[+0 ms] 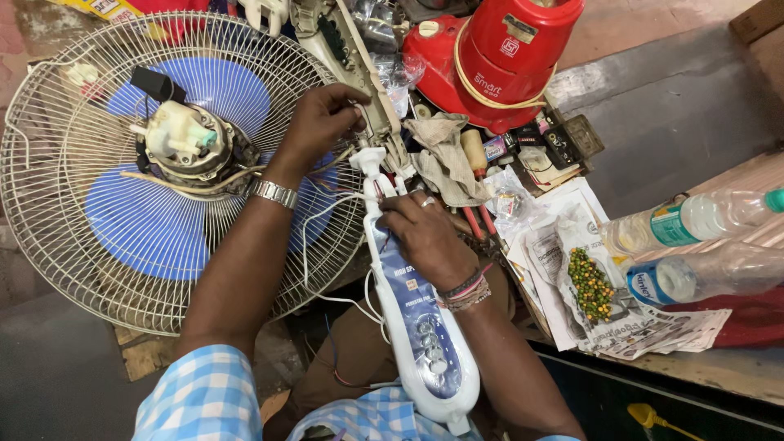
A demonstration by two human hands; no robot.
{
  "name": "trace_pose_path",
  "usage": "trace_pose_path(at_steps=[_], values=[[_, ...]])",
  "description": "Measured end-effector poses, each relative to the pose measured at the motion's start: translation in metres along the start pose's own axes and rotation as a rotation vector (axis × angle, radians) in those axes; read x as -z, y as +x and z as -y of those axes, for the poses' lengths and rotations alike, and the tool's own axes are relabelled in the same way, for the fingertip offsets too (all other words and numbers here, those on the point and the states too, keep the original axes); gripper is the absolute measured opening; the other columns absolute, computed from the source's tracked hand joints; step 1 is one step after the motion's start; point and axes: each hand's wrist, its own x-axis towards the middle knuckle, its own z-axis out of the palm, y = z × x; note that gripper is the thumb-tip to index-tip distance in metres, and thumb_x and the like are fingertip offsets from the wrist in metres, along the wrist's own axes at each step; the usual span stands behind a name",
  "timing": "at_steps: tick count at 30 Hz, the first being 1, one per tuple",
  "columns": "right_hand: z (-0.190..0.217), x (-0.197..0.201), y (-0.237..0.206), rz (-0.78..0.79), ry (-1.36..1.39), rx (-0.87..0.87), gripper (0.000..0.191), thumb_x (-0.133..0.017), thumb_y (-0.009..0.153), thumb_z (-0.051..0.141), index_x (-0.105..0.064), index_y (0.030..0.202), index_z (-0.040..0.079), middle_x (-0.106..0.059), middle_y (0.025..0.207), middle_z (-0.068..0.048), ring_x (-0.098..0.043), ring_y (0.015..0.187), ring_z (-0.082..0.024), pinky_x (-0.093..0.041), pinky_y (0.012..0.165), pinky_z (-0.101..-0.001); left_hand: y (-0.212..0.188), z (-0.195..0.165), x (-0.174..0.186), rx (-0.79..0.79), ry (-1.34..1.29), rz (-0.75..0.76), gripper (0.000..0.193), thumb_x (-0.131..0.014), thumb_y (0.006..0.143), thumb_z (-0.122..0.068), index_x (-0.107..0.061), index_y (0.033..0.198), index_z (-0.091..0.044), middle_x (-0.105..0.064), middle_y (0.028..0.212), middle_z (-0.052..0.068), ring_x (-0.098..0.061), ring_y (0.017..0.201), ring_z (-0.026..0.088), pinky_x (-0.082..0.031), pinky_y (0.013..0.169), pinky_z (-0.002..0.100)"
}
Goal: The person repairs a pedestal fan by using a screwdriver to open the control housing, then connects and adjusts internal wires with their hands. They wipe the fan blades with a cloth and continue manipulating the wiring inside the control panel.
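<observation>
Both hands work the long white-and-blue plastic fan control housing (412,314): right hand (425,237) clamped on its rigid, light, smooth neck at centre, left hand (322,122) at eleven o'clock pinching thin fragile wires (327,208).

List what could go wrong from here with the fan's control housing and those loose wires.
1. The thin white wires run slack from the fan motor to the white control housing; a tug by the right hand could pull a connection loose.
2. The left hand reaches across the wire grille; the wristwatch might snag on it.
3. Two water bottles lie beside the open parts; a leak could wet them.
</observation>
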Motion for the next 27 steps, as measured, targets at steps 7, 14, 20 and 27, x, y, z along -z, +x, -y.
trace_pose_path(at_steps=[7, 14, 20, 27], values=[[0.009, 0.008, -0.002, 0.007, 0.034, -0.024, 0.034, -0.071, 0.071, -0.004, -0.068, 0.103, 0.006, -0.065, 0.126, -0.007, -0.058, 0.117, -0.03, -0.049, 0.097, -0.0444, 0.001, 0.004, 0.0, -0.099, 0.266, -0.011, 0.025, -0.059, 0.092, 0.002, -0.074, 0.111, -0.001, -0.076, 0.096, 0.006, -0.074, 0.076, 0.012, -0.062, 0.067, 0.026], [0.002, 0.004, -0.006, -0.056, 0.124, 0.069, 0.035, -0.068, 0.071, -0.011, -0.066, 0.102, 0.007, -0.068, 0.115, -0.005, -0.062, 0.113, -0.028, -0.051, 0.095, -0.0426, 0.003, 0.001, 0.008, -0.099, -0.376, -0.17, 0.015, -0.06, 0.102, -0.003, -0.069, 0.113, 0.002, -0.075, 0.09, 0.011, -0.075, 0.072, 0.015, -0.066, 0.062, 0.029], [-0.007, -0.005, -0.009, -0.161, 0.393, -0.094, 0.02, -0.062, 0.09, -0.013, -0.065, 0.1, 0.005, -0.068, 0.1, -0.007, -0.067, 0.094, -0.024, -0.054, 0.084, -0.0351, 0.002, 0.002, 0.005, -0.158, -0.405, -0.176, 0.014, -0.061, 0.103, -0.003, -0.066, 0.115, 0.0, -0.074, 0.092, 0.01, -0.073, 0.07, 0.014, -0.064, 0.061, 0.028], [-0.016, -0.018, -0.033, -0.335, 0.613, -0.459, 0.014, -0.073, 0.097, 0.005, -0.065, 0.108, 0.002, -0.07, 0.103, -0.007, -0.068, 0.093, -0.014, -0.057, 0.084, -0.0277, -0.012, -0.019, -0.014, -0.322, -0.215, -0.037, 0.011, -0.063, 0.106, -0.003, -0.066, 0.116, 0.0, -0.072, 0.096, 0.008, -0.071, 0.08, 0.011, -0.062, 0.067, 0.027]])
